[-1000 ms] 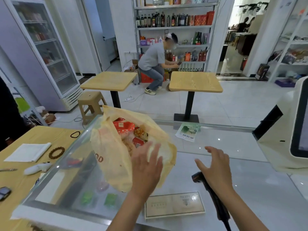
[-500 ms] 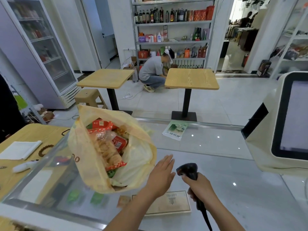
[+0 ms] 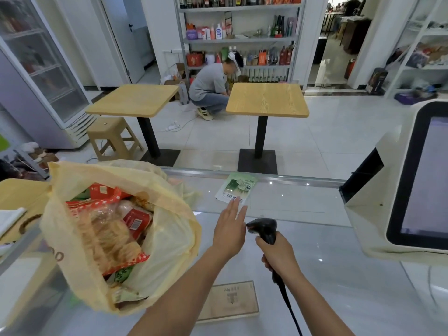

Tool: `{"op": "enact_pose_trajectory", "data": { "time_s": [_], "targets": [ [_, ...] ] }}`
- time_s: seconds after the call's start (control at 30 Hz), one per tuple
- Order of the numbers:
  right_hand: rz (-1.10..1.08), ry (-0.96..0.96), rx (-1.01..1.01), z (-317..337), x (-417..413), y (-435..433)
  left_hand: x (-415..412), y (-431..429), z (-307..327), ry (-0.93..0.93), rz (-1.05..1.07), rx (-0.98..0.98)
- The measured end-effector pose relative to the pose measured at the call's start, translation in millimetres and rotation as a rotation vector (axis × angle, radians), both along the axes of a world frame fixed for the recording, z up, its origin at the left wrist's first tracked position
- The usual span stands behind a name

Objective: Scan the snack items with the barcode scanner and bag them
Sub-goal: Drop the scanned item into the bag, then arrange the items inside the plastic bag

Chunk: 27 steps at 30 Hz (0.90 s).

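A yellow plastic bag (image 3: 169, 243) stands open on the glass counter (image 3: 339, 275) at the left, with several snack packets (image 3: 109, 234) inside. A green and white snack packet (image 3: 238, 186) lies flat near the counter's far edge. My left hand (image 3: 230, 229) reaches over the counter with straight fingers, its fingertips just short of that packet and holding nothing. To its right, my right hand (image 3: 278, 255) grips the handle of the black barcode scanner (image 3: 264, 227), whose head points left and whose cable runs down toward me.
A white checkout terminal with a dark screen (image 3: 417, 185) stands at the right. A small wooden plaque (image 3: 230, 301) lies on the counter near me. Beyond the counter are two wooden tables (image 3: 266, 99), a stool (image 3: 109, 134), shelves, and a crouching person (image 3: 211, 88).
My left hand left the bag and moved forward toward the green packet. My right hand took hold of the scanner and raised it off the counter.
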State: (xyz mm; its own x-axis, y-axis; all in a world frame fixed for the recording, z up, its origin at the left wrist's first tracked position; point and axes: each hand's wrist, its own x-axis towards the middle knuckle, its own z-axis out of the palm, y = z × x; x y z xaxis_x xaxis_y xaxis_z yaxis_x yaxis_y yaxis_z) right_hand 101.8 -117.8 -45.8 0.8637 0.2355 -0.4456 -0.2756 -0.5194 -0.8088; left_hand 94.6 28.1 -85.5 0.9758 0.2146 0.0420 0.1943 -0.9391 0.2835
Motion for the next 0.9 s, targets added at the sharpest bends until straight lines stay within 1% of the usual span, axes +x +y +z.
{"op": "enact_pose_trajectory", "data": {
  "time_s": [0.07,0.13,0.23,0.3,0.37,0.47,0.6,0.7,0.8,0.83,0.9],
  "targets": [
    [-0.005,0.001,0.007,-2.3,4.6,-1.1,8.9,-0.3,-3.2,0.038,0.004,0.0],
    [-0.007,0.003,0.012,-3.0,8.1,-1.8,12.9,-1.0,-6.0,0.031,0.028,-0.004],
    [-0.008,0.0,0.017,-4.6,10.5,-2.2,11.6,-4.2,-5.7,-0.106,0.079,0.089],
    [-0.013,-0.009,0.019,-5.2,10.1,-2.2,7.4,-6.7,-8.2,-0.139,0.075,0.175],
    [-0.02,-0.013,0.019,-5.7,8.9,-3.2,2.4,-8.7,-6.8,-0.105,0.065,0.205],
    [-0.039,-0.005,0.024,-5.2,5.9,-7.1,-6.9,-14.3,2.1,0.009,0.056,0.227],
    [-0.049,0.008,0.039,-1.2,-1.4,-18.6,-23.9,-23.5,21.2,0.032,-0.011,0.416],
    [-0.051,0.013,0.064,1.0,-9.9,-35.2,-39.4,-24.2,48.7,-0.117,-0.026,0.393],
    [-0.053,0.023,0.079,3.3,-20.1,-56.6,-54.6,-22.7,97.7,-0.253,0.062,0.363],
    [-0.059,0.028,0.083,3.7,-23.8,-63.1,-58.0,-20.6,113.4,-0.268,0.069,0.337],
    [-0.066,0.034,0.082,4.4,-31.3,-73.7,-56.3,-12.6,128.0,-0.218,0.015,0.291]
  ]
}}
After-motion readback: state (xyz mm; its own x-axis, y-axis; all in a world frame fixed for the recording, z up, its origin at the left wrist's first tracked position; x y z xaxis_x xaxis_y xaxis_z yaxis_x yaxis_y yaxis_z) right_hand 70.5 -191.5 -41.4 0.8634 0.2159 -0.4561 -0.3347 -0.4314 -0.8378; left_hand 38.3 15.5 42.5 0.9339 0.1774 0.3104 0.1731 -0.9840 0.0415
